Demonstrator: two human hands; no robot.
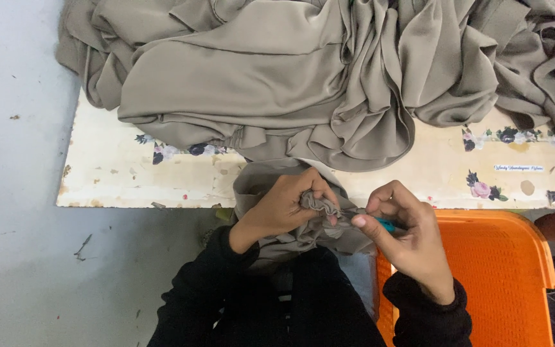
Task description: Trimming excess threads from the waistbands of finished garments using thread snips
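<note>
Gathered, ruffled edge of smooth grey-beige fabric [321,204], pinched up into small pleats just below the near edge of the board, over the person's lap. It is one end of a much larger heap of the same satiny taupe cloth [303,71], which lies in deep folds across the far side of the board and trails off it toward the hands.

Left hand [284,207]: closed around the ruffled edge, fingers curled over the top of the bunch, thumb tucked under. Firm grip on the cloth.

Right hand [403,234]: closed, thumb and forefinger pinched together on a small tool with a teal-blue plastic handle [387,224]. Only a short piece of the handle shows past the fingers; its tip meets the ruffle just beside the left fingertips. What kind of tool it is cannot be told from here.

Both wrists come out of black long sleeves [428,315]; dark clothing fills the lower middle of the view.

Support: flat cream-coloured board with a worn, chipped surface [117,180] and printed clusters of pink and dark roses, one near its left part, more at the right end.

Right of the hands, just beneath the right wrist: bright orange plastic basket with ribbed mesh walls [502,263], its rim tucked against the board's near edge.

Left and below: pale grey floor [20,257], a few dark specks and scuffs on it.
</note>
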